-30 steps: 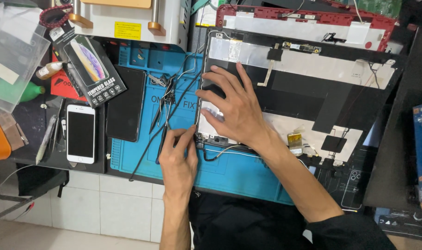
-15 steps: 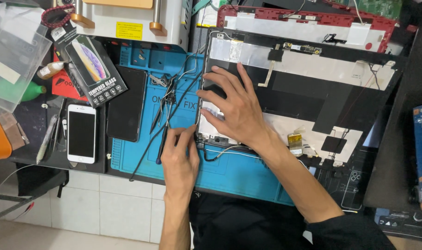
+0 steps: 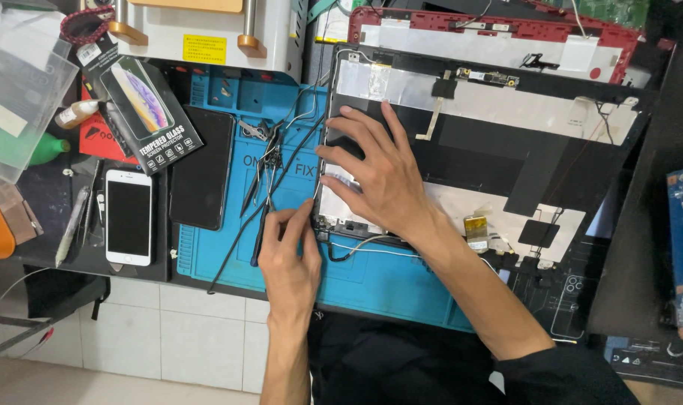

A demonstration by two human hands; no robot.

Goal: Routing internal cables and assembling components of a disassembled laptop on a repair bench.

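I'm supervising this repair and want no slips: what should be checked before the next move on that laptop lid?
1. Right hand flat on the laptop lid, steadying it: ok.
2. Left hand at the lid's lower left corner, fingers pinched: ok; what they pinch, cannot tell.
3. Loose cables lie at that corner, near the fingers: not ok.
4. Tweezers within reach on the blue mat: ok.
5. White phone lies apart from the work: ok.
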